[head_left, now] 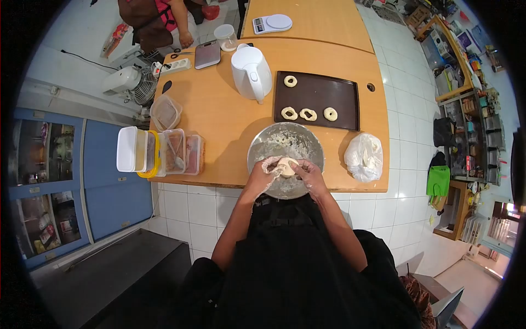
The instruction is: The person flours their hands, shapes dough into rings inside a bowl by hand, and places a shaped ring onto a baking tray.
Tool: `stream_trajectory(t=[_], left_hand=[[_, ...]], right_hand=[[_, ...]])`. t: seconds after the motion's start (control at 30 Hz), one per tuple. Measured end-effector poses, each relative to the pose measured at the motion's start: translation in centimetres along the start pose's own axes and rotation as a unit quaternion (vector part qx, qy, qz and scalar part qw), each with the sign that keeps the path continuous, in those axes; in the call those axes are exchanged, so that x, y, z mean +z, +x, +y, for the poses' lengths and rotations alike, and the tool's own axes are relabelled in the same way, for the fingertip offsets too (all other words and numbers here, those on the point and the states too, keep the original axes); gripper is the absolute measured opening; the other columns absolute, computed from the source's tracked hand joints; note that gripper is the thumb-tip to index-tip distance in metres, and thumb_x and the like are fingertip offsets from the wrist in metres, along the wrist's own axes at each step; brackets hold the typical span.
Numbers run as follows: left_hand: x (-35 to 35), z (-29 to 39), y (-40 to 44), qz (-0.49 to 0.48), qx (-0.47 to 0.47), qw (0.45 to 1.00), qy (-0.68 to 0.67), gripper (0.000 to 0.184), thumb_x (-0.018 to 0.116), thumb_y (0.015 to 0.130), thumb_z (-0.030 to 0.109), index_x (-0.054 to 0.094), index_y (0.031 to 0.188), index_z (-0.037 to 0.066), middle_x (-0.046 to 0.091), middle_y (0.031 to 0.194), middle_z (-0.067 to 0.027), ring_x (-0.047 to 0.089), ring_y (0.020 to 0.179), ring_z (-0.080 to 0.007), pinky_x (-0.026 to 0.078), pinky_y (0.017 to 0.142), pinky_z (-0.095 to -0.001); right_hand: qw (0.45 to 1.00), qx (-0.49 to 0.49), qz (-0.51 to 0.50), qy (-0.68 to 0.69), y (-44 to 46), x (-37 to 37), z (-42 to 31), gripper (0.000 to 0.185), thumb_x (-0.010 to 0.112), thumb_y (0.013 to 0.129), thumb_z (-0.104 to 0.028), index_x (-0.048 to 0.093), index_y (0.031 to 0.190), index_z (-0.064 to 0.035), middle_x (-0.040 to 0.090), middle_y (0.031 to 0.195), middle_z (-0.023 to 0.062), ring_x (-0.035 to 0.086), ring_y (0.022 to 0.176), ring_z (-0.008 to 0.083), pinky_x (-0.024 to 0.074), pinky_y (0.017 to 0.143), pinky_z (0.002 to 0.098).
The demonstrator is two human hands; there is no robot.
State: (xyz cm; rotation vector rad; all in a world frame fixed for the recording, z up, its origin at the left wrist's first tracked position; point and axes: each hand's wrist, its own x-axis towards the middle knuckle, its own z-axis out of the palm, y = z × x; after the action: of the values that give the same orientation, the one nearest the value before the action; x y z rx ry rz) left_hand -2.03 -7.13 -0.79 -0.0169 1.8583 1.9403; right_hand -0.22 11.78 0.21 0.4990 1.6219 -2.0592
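A pale lump of dough (287, 166) is held between both hands over a metal bowl (313, 143) at the table's front edge. My left hand (265, 174), coated in flour, has its fingers closed on the dough's left side. On the right side, my right hand (311, 176) grips it with thumb and fingers. Loose flour and dough bits cling to the bowl's inside. Behind the bowl lies a dark baking tray (318, 97) with several dough rings, one ring (290, 81) at its back left and another ring (330, 114) toward the front right.
A plastic bag (364, 157) is right of the bowl. A white kettle (251, 73) stands behind it. Plastic containers (175, 151) crowd the left edge. Two scales (207, 55) (273, 23) sit farther back. Another person's hand (186, 39) is at the back left.
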Motion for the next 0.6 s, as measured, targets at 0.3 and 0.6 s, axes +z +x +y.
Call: stream_trajectory(t=[0.3,0.6], left_hand=[[0.6,0.7,0.2,0.010,-0.050,0.996,-0.072,0.037,0.062,0.088,0.006,0.054,0.123,-0.004,0.065,0.105,-0.0091,0.061,0.095,-0.0136,0.053,0.072,-0.0261],[0.8,0.2,0.6,-0.048,-0.031,0.998,0.007,0.034,0.065,0.085,0.005,0.055,0.117,-0.002,0.064,0.104,-0.0072,0.060,0.093,-0.0127,0.051,0.075,-0.0263]], right_hand=[[0.995,-0.010,0.038,0.095,0.1,0.7,0.8,0.027,0.065,0.091,-0.023,0.061,0.108,-0.0019,0.066,0.094,0.0032,0.059,0.084,0.0080,0.0470,0.077,0.0247],[0.995,-0.060,0.044,0.060,-0.3,0.7,-0.6,0.028,0.067,0.089,-0.019,0.061,0.110,-0.0011,0.065,0.095,0.0023,0.059,0.087,0.0092,0.0463,0.081,0.0255]])
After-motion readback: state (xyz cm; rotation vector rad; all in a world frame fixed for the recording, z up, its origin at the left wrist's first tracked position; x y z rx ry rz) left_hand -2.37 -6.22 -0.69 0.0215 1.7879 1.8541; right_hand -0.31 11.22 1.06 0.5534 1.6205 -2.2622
